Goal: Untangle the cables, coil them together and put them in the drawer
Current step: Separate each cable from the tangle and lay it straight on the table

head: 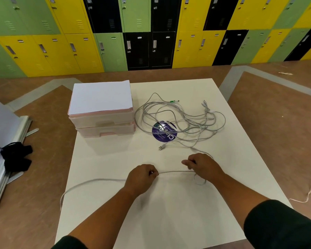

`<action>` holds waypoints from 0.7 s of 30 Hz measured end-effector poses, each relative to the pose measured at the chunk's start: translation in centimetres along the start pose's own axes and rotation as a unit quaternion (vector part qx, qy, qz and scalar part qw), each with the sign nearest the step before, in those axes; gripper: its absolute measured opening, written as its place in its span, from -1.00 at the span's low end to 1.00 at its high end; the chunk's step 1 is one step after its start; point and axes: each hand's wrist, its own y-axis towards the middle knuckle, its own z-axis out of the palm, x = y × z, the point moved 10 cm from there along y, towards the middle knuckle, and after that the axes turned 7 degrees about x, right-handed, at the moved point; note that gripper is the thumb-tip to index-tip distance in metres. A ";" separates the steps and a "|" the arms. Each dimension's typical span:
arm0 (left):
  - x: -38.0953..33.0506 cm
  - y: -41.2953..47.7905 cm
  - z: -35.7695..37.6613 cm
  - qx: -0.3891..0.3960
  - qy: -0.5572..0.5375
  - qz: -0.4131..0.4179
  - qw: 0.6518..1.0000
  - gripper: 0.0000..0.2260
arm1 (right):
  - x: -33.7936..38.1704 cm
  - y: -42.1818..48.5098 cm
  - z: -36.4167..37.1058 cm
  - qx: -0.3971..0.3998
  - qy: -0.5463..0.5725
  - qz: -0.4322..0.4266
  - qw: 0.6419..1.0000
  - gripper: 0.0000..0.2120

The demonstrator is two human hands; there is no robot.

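Lockers [75, 51] backed the worktop [169, 212], where the left hand [142, 177] and right hand [201, 164] both had fingers clamped on one grey cable [176, 171] at its near side; gentle, even loops off the far tangle [180, 119] looked wisest.

This looks like a locker area in a shared building such as a school, gym or workplace. The far wall is lined with two rows of metal lockers [151, 33] in green, yellow and black, each with a handle, a label slot and vents. The brown floor [276, 105] has grey bands. A plain white table [169, 221] carries a plastic drawer unit [104, 126], and flat panels [0, 150] are stacked at the left.
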 end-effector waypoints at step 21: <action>0.1 0.3 0.7 0.041 -0.008 -0.015 0.999 -0.85 | -3.4 -0.1 -6.7 -0.105 -0.153 0.111 0.976 -0.64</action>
